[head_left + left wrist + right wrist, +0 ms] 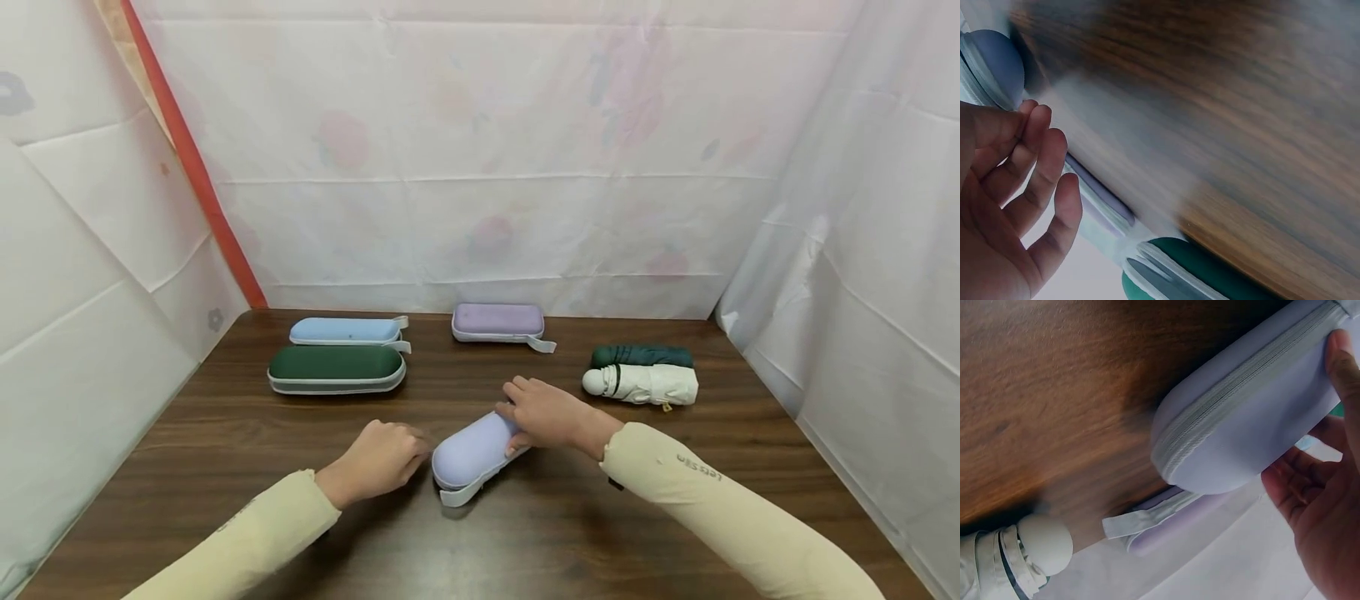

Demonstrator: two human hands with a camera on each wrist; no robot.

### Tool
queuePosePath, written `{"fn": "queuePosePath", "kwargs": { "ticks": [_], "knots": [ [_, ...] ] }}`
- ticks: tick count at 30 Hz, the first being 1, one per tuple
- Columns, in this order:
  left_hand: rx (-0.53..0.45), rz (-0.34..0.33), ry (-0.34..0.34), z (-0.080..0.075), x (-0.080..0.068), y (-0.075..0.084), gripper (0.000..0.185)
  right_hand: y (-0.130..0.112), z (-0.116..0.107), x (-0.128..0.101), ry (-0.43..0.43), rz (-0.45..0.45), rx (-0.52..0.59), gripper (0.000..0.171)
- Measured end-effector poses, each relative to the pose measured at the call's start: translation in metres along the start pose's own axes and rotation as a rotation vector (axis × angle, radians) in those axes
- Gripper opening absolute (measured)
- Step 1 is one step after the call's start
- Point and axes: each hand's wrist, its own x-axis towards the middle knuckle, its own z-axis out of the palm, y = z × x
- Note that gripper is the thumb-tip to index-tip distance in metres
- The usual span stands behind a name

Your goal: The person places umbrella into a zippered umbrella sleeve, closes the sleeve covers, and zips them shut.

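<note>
Found between the hands: lilac case (474, 451), set aslant, rounded end and pale strap (461, 497) toward the left hand (378, 460), opposite end under the right hand (549, 412). Cannot tell for certain about contact beneath, whether with tabletop (225, 442) or just clear of it.

Right hand: closed around the far part of the lilac case, thumb along one side, other fingers across the opposite side. Visible in the right wrist view: zip (1250, 378) along the case's edge, running toward the thumb.

Left hand: just beside the strap end, fingers bent, tips of thumb and forefinger drawn close together by the case's rim. Slightly blurred in the head view; cannot tell about any pinch on a small part there.

Beyond the left hand, a little to its left: dark green case (336, 364), with light blue case (345, 330) close behind. Ahead of the hands, farther off: purple case (497, 318), loop toward the right. Past the right hand, out to its right: white folded umbrella (656, 384), round knob toward the hand; dark green umbrella (652, 357) alongside, on the far side.

On both forearms: cream sleeves (675, 483).
</note>
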Motion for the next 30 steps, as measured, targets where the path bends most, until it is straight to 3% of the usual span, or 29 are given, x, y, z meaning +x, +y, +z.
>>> {"fn": "queuePosePath", "kwargs": {
  "ticks": [12, 30],
  "knots": [
    [-0.019, -0.015, 0.002, -0.005, -0.008, -0.001, 0.02, -0.015, 0.005, -0.003, 0.031, 0.099, -0.088, 0.062],
    [-0.002, 0.016, 0.089, 0.0, -0.006, 0.007, 0.034, -0.027, 0.008, -0.006, 0.118, 0.215, -0.168, 0.053]
  ]
}}
